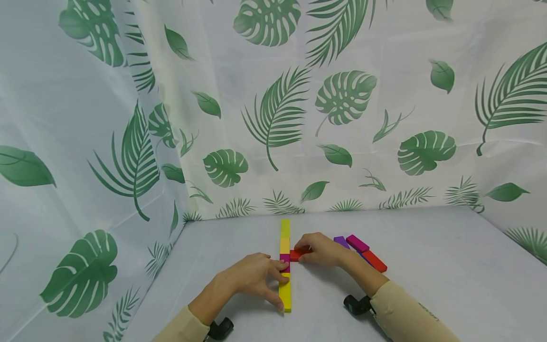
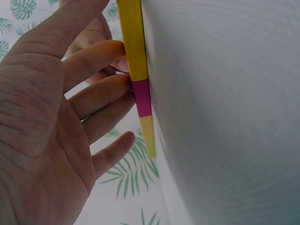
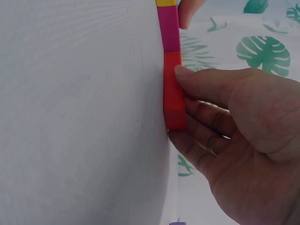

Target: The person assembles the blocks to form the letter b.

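Note:
A straight row of flat blocks lies on the table in the head view, with a yellow block (image 1: 285,297) nearest me, a magenta block (image 1: 284,257) beyond it and yellow ones at the far end. My left hand (image 1: 252,275) rests its fingertips on the magenta and near yellow blocks, thumb by the near end. In the left wrist view those fingers (image 2: 96,63) extend fairly straight to the row. My right hand (image 1: 321,250) pinches a red block (image 3: 173,91) between thumb and fingers. The red block's end meets the magenta block's right side, at a right angle to the row.
Right of my right hand lie several more blocks: a purple one (image 1: 340,241), a magenta one (image 1: 357,243), a red one (image 1: 376,261) and a blue one partly hidden by my forearm. A leaf-patterned curtain (image 1: 295,185) stands behind the white table (image 1: 427,266).

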Tool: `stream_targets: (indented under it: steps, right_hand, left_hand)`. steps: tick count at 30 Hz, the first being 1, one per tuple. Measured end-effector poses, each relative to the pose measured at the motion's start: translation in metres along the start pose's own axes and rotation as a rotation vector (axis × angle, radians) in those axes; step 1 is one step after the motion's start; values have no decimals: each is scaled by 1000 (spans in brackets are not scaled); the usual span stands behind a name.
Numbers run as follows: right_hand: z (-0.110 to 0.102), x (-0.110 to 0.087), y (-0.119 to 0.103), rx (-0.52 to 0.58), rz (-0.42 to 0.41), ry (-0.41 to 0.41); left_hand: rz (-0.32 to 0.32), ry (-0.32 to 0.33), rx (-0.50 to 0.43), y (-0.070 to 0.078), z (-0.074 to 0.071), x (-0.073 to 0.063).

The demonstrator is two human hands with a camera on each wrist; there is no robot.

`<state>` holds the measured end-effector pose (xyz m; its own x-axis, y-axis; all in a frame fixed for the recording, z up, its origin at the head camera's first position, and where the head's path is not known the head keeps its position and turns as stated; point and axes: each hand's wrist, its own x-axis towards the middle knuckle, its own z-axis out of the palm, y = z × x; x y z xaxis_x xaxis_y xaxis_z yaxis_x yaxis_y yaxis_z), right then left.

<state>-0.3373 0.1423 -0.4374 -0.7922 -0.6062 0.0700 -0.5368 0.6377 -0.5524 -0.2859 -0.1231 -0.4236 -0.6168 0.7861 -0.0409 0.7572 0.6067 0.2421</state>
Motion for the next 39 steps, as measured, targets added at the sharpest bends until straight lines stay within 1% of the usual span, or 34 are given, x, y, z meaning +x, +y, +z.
stream_targets:
  steps: [6,17,26,34,39]
  right_hand:
    - [0,-1,-2,0,-3,2]
    - [0,-1,-1,-6,-2,4]
    - [0,-2,-2,8,7,-1]
    - [0,-3,-3,8,5,-3]
    - [0,-3,-2,12,4,-1]
  left_hand:
    - [-4,-2,3,1,-1,-1]
    - [16,7,24,2,-3,-1]
    - [21,-1,17,1,-2,0]
    - [-1,-13,1,1,-2,0]
    - [4,-7,5,1,-2,-1]
